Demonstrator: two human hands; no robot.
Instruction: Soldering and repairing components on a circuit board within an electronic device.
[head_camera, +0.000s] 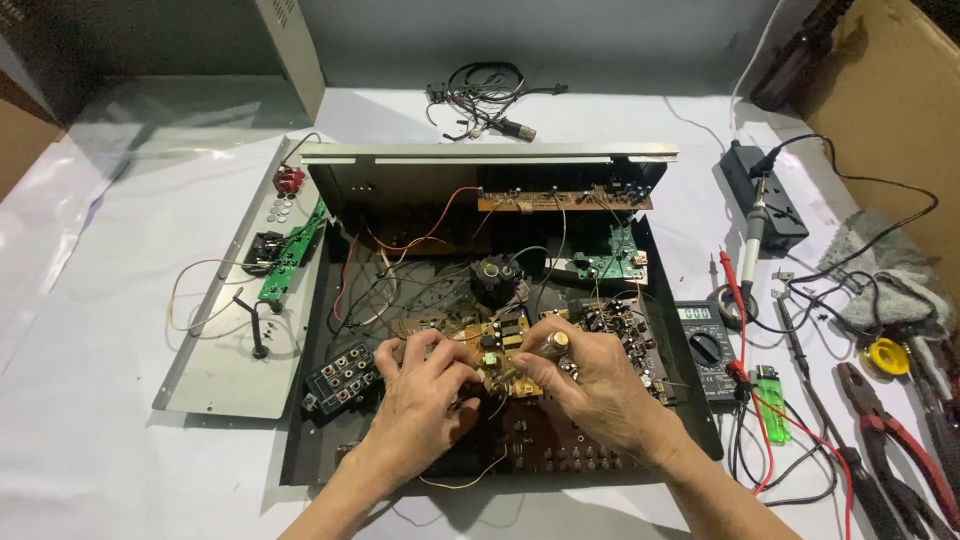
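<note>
An opened black metal chassis (320, 440) of an audio device lies on a white-covered table, full of circuit boards and loose wires. My left hand (420, 395) rests on the brown main circuit board (560, 445), fingers curled and pinching at small parts near its middle. My right hand (600, 385) is closed around a small cylindrical brass-tipped part (556, 342) just above the same board. Both hands nearly meet over the yellow component area (497, 340). A black round transformer (494, 276) sits behind them.
A detached grey panel (225, 370) with a green board lies left. A black connector block (340, 375) sits by my left hand. On the right lie a multimeter (705, 345), soldering iron (752, 235), green lighter (770, 405), red-handled pliers (895, 440), solder spool (886, 356), power strip (765, 195).
</note>
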